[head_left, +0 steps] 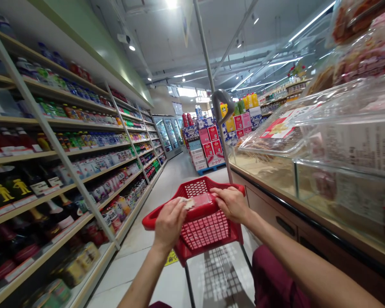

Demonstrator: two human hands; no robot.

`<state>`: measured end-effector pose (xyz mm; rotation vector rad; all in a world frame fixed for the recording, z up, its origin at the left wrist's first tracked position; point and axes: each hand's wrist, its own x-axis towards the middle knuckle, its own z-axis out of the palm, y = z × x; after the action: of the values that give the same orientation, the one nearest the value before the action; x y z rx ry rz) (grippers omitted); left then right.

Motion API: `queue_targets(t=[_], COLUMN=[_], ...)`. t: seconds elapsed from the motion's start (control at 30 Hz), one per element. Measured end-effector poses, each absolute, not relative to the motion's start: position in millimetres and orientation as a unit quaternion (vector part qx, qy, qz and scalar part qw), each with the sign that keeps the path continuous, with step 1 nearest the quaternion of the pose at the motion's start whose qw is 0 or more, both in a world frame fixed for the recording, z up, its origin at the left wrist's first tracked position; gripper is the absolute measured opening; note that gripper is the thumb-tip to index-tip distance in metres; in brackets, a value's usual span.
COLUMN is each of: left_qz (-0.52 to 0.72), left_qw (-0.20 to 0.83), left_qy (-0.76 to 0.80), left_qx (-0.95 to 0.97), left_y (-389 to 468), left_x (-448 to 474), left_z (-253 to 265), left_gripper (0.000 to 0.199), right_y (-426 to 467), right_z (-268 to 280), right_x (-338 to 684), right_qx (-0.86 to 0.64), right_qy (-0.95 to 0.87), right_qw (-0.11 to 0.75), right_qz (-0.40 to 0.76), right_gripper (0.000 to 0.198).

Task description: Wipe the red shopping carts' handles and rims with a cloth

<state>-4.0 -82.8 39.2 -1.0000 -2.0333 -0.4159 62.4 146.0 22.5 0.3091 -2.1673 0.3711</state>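
Note:
A red plastic shopping cart [207, 233] with lattice walls stands right in front of me. My left hand [170, 220] is closed at the left part of its red handle [202, 210], with a crumpled white tissue [188, 202] showing at the fingertips and touching the handle. Whether it is paper or cloth I cannot tell for sure. On the right part of the handle, my right hand [230, 203] is closed, its fingers curled over the bar. Beneath the cart are dark legs and a lattice shadow on the floor.
Tall shelves of bottles and cans [93, 141] line the left side. A glass counter [269, 171] with clear plastic food boxes [285, 128] borders the right. Farther along stand stacked cartons [211, 147] on a blue pallet, a grey pole [207, 55] and glass-door coolers [169, 132].

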Motion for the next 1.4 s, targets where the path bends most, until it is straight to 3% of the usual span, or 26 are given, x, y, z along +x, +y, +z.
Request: queue_targets(t=[0.13, 0.3, 0.43, 0.6, 0.7, 0.8, 1.03, 1.17, 1.27, 1.4], left_qz=[-0.198, -0.183, -0.208, -0.239, -0.244, -0.196, -0.04, -0.097, -0.126, -0.086], left_qw=[0.428, 0.412, 0.42, 0.317, 0.259, 0.246, 0.268, 0.33, 0.321, 0.317], left_qy=[-0.842, -0.79, -0.823, -0.848, -0.847, -0.867, -0.913, -0.889, -0.887, -0.896], left_qx=[-0.263, -0.415, -0.321, -0.352, -0.395, -0.388, -0.304, -0.303, -0.308, -0.298], left_y=[-100.0, -82.1, -95.3, -70.8, -60.3, -82.5, -121.9, -120.4, -123.9, -123.6], left_x=[-11.8, 0.3, -7.3, -6.1, -2.5, -4.5, -10.2, -15.0, -15.5, -7.6], left_z=[40.1, 35.0, 34.3, 44.4, 51.6, 54.5, 44.9, 33.4, 32.3, 35.0], left_gripper=[0.033, 0.028, 0.032, 0.036, 0.057, 0.073, 0.032, 0.051, 0.067, 0.054], right_y=[147.8, 149.7, 151.0, 137.1, 109.9, 74.5, 24.9, 13.7, 35.0, 112.6], right_z=[23.3, 22.6, 19.9, 32.1, 49.6, 59.9, 54.3, 57.2, 54.7, 43.8], right_x=[64.0, 63.7, 64.6, 65.4, 63.7, 58.2, 37.9, 35.6, 48.1, 72.9], right_qx=[0.105, 0.118, 0.112, 0.07, 0.102, 0.173, 0.116, 0.168, 0.184, 0.088], right_qy=[-0.874, -0.87, -0.869, -0.865, -0.846, -0.867, -0.92, -0.914, -0.904, -0.897], right_qw=[0.448, 0.457, 0.457, 0.451, 0.468, 0.41, 0.343, 0.348, 0.361, 0.393], right_qz=[0.154, 0.141, 0.153, 0.21, 0.235, 0.223, 0.147, 0.125, 0.138, 0.184], right_gripper=[0.033, 0.032, 0.032, 0.032, 0.035, 0.033, 0.035, 0.033, 0.028, 0.031])
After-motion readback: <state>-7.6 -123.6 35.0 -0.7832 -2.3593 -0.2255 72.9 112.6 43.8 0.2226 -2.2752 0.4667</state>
